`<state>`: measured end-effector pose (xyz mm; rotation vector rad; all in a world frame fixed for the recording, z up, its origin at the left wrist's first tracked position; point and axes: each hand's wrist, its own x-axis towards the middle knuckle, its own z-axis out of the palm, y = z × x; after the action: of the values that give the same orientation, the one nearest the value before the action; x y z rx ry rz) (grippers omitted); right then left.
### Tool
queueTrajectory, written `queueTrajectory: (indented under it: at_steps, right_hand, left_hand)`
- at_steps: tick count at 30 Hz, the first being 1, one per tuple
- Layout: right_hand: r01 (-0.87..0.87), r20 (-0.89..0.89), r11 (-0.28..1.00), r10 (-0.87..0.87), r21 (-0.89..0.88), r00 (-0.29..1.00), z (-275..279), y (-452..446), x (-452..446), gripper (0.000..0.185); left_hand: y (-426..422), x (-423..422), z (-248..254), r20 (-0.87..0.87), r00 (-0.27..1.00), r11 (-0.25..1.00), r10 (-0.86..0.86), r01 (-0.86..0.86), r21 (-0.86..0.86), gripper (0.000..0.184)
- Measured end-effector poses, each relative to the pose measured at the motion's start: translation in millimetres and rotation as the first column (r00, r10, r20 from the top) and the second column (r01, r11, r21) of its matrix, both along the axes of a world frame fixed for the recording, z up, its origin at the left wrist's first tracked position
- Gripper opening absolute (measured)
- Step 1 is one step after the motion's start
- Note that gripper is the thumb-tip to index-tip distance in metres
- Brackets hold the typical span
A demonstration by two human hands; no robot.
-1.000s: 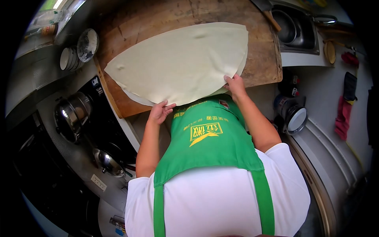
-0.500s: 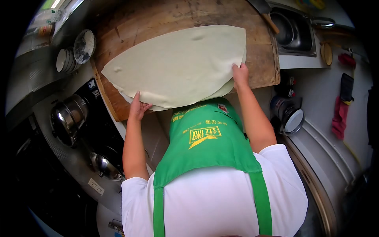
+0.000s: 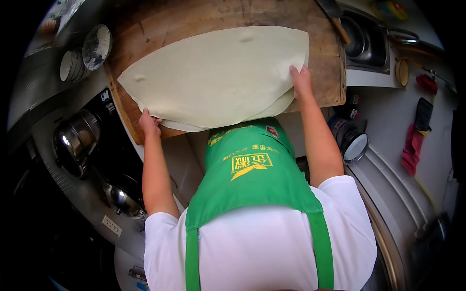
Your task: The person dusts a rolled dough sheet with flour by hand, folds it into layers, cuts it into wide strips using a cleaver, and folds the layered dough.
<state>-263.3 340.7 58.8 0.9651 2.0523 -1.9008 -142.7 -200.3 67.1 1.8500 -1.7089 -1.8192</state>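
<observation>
A large, thin sheet of rolled dough [image 3: 208, 77], folded over on itself, lies across the wooden board [image 3: 160, 29]. Its near edge reaches the board's front edge by the green apron, and a lower layer shows beneath the upper one. My left hand [image 3: 150, 122] pinches the near left edge, thumb on top and fingers underneath. At the right end, my right hand [image 3: 301, 81] grips the dough's edge with the thumb on top; its other fingers are partly hidden.
A floury bowl [image 3: 97, 47] and stacked white bowls [image 3: 73, 66] stand left of the board. A knife with a wooden handle [image 3: 341, 30] lies at the back right, beside the sink [image 3: 374, 43]. Metal pots [image 3: 77, 140] sit at lower left.
My left hand has shifted left along the dough's near edge. My right hand has moved slightly up and right, and the dough looks spread a little wider.
</observation>
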Motion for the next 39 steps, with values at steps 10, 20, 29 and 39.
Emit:
queueTrajectory:
  at_steps: [10, 20, 29, 39]
  right_hand:
    - [-0.003, -0.058, 0.990, -0.005, -0.142, 0.998, 14.4, 11.7, -58.0, 0.034]
    - [-0.087, 0.006, 0.992, 0.088, -0.086, 0.996, 13.1, 0.5, -113.1, 0.037]
    - [0.097, 0.002, 0.988, -0.097, -0.117, 0.995, 7.5, 21.8, -95.1, 0.034]
    - [-0.038, -0.168, 0.327, 0.575, 0.944, 0.801, 22.5, -12.0, -89.2, 0.058]
  left_hand:
    - [-52.5, -60.0, 6.2, -0.019, 0.994, 0.990, -0.107, 0.105, -0.091, 0.053]
    - [-118.1, -111.3, -23.5, -0.087, 0.993, 0.971, 0.085, -0.102, -0.216, 0.043]
    - [-118.4, -111.5, -21.2, -0.202, 0.965, 0.984, 0.166, -0.176, -0.031, 0.035]
    - [-67.8, -119.6, -11.6, 0.342, 0.815, 0.239, -0.467, 0.489, -0.839, 0.046]
